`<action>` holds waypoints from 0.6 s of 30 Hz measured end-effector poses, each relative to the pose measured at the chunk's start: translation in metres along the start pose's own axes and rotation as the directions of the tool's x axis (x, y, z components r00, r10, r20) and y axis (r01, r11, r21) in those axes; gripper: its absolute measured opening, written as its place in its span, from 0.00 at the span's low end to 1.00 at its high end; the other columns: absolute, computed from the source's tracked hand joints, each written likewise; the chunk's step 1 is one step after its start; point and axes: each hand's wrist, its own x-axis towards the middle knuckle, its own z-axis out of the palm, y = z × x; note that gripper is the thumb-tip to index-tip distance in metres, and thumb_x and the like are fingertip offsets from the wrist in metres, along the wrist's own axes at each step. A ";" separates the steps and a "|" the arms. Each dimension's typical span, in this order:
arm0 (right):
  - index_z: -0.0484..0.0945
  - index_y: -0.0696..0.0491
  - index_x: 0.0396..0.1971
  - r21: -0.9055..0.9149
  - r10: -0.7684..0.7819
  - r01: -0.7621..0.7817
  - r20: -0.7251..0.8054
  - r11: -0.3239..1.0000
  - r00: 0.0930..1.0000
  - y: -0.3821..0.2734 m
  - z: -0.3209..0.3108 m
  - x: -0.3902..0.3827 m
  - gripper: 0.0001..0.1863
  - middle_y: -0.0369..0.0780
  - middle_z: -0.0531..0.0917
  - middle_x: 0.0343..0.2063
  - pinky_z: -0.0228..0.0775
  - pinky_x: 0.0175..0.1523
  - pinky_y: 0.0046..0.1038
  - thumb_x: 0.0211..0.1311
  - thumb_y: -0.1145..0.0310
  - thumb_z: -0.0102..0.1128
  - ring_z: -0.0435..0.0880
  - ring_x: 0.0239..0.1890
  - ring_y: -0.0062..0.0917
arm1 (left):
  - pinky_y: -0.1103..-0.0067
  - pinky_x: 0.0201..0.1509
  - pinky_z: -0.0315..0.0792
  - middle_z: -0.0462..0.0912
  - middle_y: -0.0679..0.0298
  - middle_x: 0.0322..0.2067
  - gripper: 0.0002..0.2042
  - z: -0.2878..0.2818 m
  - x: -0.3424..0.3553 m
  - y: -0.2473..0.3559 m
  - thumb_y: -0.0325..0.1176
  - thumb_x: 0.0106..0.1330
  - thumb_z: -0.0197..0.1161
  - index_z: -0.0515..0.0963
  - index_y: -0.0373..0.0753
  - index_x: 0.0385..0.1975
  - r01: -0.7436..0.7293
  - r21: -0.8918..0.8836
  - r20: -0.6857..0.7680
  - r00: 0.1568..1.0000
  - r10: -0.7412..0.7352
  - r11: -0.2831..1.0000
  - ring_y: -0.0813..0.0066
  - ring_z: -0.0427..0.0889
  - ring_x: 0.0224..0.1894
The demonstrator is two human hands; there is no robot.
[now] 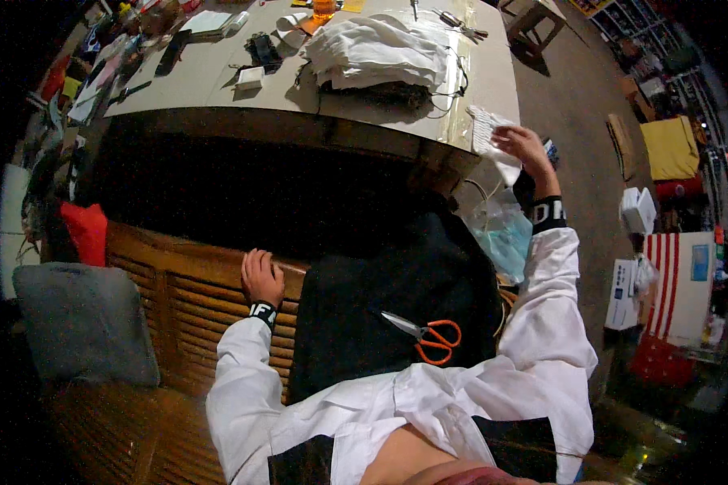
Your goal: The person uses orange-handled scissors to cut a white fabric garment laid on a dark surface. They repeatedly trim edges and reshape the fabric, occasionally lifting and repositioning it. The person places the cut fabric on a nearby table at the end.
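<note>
My left hand (262, 277) lies on the front edge of the slatted wooden bench (194, 295), fingers stretched out and holding nothing. At the right corner of the table, my right hand (526, 149) reaches over a white ribbed knit piece (485, 137) that hangs past the edge. Its fingers look apart and lie over the knit; whether they press on it is hard to see. Orange-handled scissors (421, 335) rest on the black cloth (364, 299) across my lap, blades pointing up and left. A pile of white fabric pieces (380, 52) sits on the table with dark material beneath.
On the pale table (194, 89) are a small white box (250, 78), a dark phone-like object (172, 52) and an orange container (323, 8). A bluish plastic bag (501, 242) hangs below my right arm. A grey cushion (86, 323) stands at the left; shelves line the right.
</note>
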 end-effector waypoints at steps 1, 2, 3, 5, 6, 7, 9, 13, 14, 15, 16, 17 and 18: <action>0.72 0.63 0.46 0.103 -0.049 0.046 0.024 0.994 0.999 -0.012 -0.005 0.001 0.15 0.46 0.79 0.44 0.73 0.46 0.29 0.64 0.71 0.44 0.79 0.46 0.34 | 0.60 0.64 0.52 0.71 0.54 0.46 0.14 -0.002 0.003 0.004 0.32 0.55 0.53 0.71 0.34 0.41 -0.007 -0.005 0.000 1.000 0.007 1.000 0.54 0.64 0.56; 0.73 0.64 0.46 0.208 -0.099 0.088 0.044 0.974 0.994 -0.024 -0.009 0.006 0.15 0.47 0.79 0.43 0.73 0.46 0.29 0.64 0.72 0.43 0.79 0.46 0.36 | 0.60 0.64 0.52 0.71 0.54 0.46 0.14 0.000 0.003 0.004 0.32 0.56 0.53 0.71 0.34 0.41 -0.009 -0.013 -0.016 1.000 0.009 1.000 0.55 0.64 0.56; 0.74 0.62 0.43 0.173 -0.084 0.076 0.036 0.982 0.996 -0.037 -0.004 0.007 0.15 0.44 0.80 0.41 0.73 0.44 0.29 0.64 0.67 0.47 0.80 0.44 0.33 | 0.60 0.64 0.53 0.71 0.54 0.46 0.14 0.002 0.002 0.001 0.32 0.56 0.53 0.71 0.34 0.41 -0.015 -0.019 -0.028 1.000 0.014 1.000 0.55 0.64 0.56; 0.74 0.62 0.43 -0.180 -0.066 0.059 -0.034 0.982 0.997 -0.035 0.012 0.016 0.18 0.44 0.80 0.40 0.72 0.45 0.27 0.62 0.62 0.51 0.80 0.40 0.31 | 0.60 0.65 0.51 0.71 0.54 0.47 0.14 0.009 0.000 -0.003 0.33 0.56 0.54 0.73 0.34 0.40 0.031 -0.001 0.007 0.999 -0.031 1.000 0.56 0.64 0.57; 0.74 0.62 0.43 -0.353 -0.067 0.038 -0.073 0.935 0.995 -0.030 0.018 0.018 0.20 0.43 0.80 0.40 0.71 0.46 0.27 0.61 0.60 0.52 0.80 0.38 0.29 | 0.60 0.65 0.51 0.71 0.54 0.47 0.14 0.012 -0.002 -0.003 0.33 0.56 0.54 0.73 0.34 0.40 0.018 -0.011 0.008 1.000 -0.018 1.000 0.56 0.64 0.57; 0.74 0.60 0.43 -0.726 -0.072 0.000 -0.068 0.687 0.995 -0.012 0.021 0.021 0.22 0.44 0.80 0.39 0.70 0.41 0.26 0.57 0.57 0.57 0.79 0.35 0.28 | 0.60 0.65 0.51 0.71 0.54 0.47 0.14 0.014 -0.002 -0.002 0.33 0.56 0.53 0.73 0.34 0.41 0.006 -0.019 0.008 1.000 -0.006 1.000 0.56 0.64 0.57; 0.73 0.59 0.35 -0.927 -0.325 0.154 0.036 0.343 0.945 0.031 0.046 0.009 0.17 0.47 0.76 0.34 0.67 0.40 0.34 0.49 0.64 0.63 0.75 0.38 0.36 | 0.61 0.65 0.52 0.71 0.54 0.48 0.15 0.013 -0.005 -0.006 0.34 0.57 0.53 0.73 0.34 0.41 0.015 -0.020 0.002 1.000 -0.015 1.000 0.56 0.64 0.57; 0.70 0.57 0.29 -0.970 -0.647 0.083 -0.087 0.227 0.758 0.059 0.068 -0.021 0.13 0.46 0.72 0.29 0.65 0.39 0.35 0.44 0.73 0.64 0.72 0.37 0.43 | 0.62 0.66 0.52 0.72 0.54 0.48 0.15 0.006 -0.001 -0.002 0.34 0.56 0.53 0.73 0.34 0.42 0.024 -0.036 0.023 0.999 -0.023 0.999 0.57 0.64 0.57; 0.70 0.57 0.28 -0.943 -0.614 0.146 -0.073 0.299 0.786 0.059 0.060 -0.016 0.12 0.46 0.73 0.28 0.66 0.38 0.34 0.45 0.72 0.63 0.73 0.35 0.41 | 0.62 0.66 0.52 0.71 0.54 0.48 0.15 0.008 -0.002 -0.002 0.34 0.56 0.53 0.73 0.34 0.42 0.039 -0.033 0.023 0.999 -0.038 0.999 0.57 0.64 0.57; 0.70 0.58 0.28 -0.905 -0.581 0.201 -0.060 0.375 0.812 0.052 0.058 -0.013 0.12 0.45 0.74 0.27 0.66 0.38 0.32 0.45 0.72 0.63 0.74 0.34 0.40 | 0.62 0.66 0.52 0.71 0.54 0.48 0.15 0.010 -0.002 -0.002 0.34 0.56 0.54 0.73 0.34 0.42 0.048 -0.028 0.024 0.999 -0.048 0.998 0.57 0.64 0.57; 0.70 0.58 0.28 -0.858 -0.549 0.249 -0.045 0.449 0.835 0.048 0.057 -0.013 0.11 0.44 0.75 0.27 0.67 0.37 0.30 0.46 0.72 0.63 0.75 0.32 0.38 | 0.62 0.66 0.51 0.71 0.54 0.48 0.15 0.012 -0.002 -0.003 0.34 0.56 0.54 0.73 0.34 0.42 0.056 -0.023 0.025 0.998 -0.055 0.998 0.57 0.64 0.57; 0.70 0.59 0.28 -0.746 -0.455 0.189 -0.167 0.638 0.875 0.046 0.058 -0.013 0.05 0.42 0.77 0.28 0.67 0.41 0.26 0.51 0.76 0.56 0.77 0.35 0.28 | 0.61 0.66 0.51 0.71 0.54 0.48 0.15 0.011 -0.003 -0.006 0.34 0.56 0.54 0.73 0.34 0.42 0.051 -0.026 0.029 0.998 -0.050 0.998 0.56 0.64 0.57; 0.72 0.57 0.32 -0.532 -0.293 0.130 -0.234 0.837 0.927 0.048 0.034 -0.002 0.07 0.38 0.79 0.33 0.67 0.44 0.25 0.55 0.72 0.58 0.77 0.39 0.22 | 0.61 0.66 0.51 0.71 0.54 0.48 0.15 0.013 0.001 -0.001 0.34 0.56 0.54 0.73 0.34 0.42 0.040 -0.051 0.030 0.999 -0.039 0.998 0.56 0.64 0.57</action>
